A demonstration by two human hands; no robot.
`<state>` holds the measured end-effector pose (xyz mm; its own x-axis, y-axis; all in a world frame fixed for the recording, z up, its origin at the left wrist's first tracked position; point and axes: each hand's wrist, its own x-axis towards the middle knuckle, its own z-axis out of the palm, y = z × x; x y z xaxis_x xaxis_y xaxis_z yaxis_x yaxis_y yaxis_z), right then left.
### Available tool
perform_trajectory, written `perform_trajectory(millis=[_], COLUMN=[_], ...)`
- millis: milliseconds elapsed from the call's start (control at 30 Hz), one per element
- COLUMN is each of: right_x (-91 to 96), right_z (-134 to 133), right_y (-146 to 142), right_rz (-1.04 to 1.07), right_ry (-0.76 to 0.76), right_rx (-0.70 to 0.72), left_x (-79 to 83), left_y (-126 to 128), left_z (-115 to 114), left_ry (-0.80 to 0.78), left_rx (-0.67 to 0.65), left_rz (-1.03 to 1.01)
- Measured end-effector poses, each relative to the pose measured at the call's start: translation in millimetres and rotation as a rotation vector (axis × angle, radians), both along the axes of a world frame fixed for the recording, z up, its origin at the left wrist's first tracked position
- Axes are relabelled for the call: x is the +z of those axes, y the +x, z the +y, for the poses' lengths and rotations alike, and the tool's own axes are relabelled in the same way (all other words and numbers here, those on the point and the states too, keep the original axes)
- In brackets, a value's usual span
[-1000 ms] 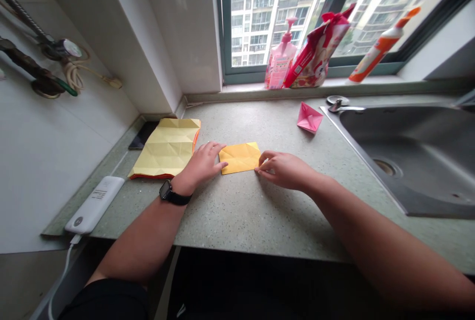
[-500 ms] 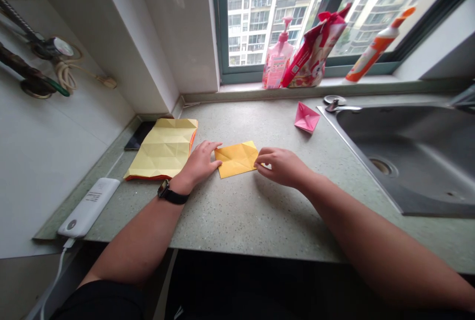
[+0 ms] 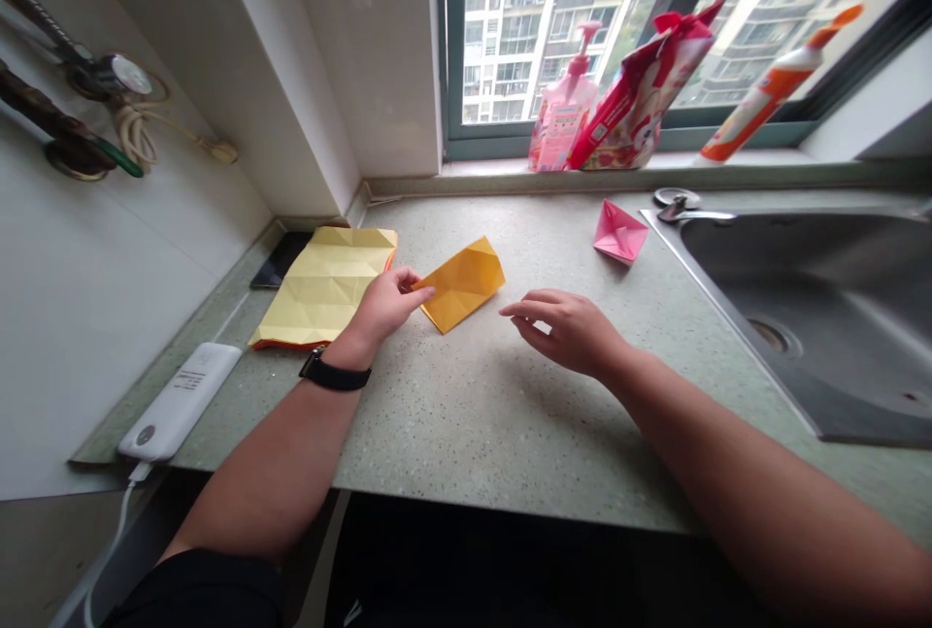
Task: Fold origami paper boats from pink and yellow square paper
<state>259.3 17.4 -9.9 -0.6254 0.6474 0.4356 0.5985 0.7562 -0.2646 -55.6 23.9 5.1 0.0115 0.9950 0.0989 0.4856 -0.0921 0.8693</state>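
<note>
A folded orange-yellow origami paper [image 3: 466,280] with crease lines is tilted over the middle of the counter. My left hand [image 3: 384,306], with a black watch on the wrist, pinches its left end between thumb and fingers. To the right of the paper, apart from it, hovers my right hand [image 3: 564,325], its fingers slightly curved with a gap between thumb and forefinger, holding nothing. Close behind my left hand lies a stack of creased pale-yellow paper [image 3: 327,279] with red-orange edges below. Farther back on the right stands a small pink folded paper piece [image 3: 618,232].
A steel sink [image 3: 801,317] borders the counter [image 3: 451,414] on the right. On the left lie a white power bank [image 3: 181,400] with a cable and a dark phone-like slab [image 3: 282,261]. A pink pump bottle [image 3: 560,118], red bag [image 3: 648,89] and orange-white bottle [image 3: 772,94] line the windowsill.
My right hand has let go of the orange-yellow paper. My left hand now grips its left end, and the paper has turned, its right end lifted up and away. The view has shifted slightly.
</note>
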Motion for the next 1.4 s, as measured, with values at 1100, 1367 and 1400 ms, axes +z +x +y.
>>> perform_trajectory(millis=[1100, 1367, 1400], right_x=[-14.8, 5.3, 7.0], right_z=[19.8, 16.9, 17.8], right_y=[8.1, 16.5, 18.2], right_rz=[-0.069, -0.114, -0.123], right_ry=[-0.169, -0.3, -0.313], right_rx=[0.133, 0.184, 0.177], left_x=[-20.9, -14.6, -14.4], left_y=[38.5, 40.6, 40.2], left_z=[-30.9, -35.6, -35.2], left_ry=[0.284, 0.337, 0.34], left_rx=[-0.562, -0.71, -0.708], left_rz=[0.507, 0.505, 0.511])
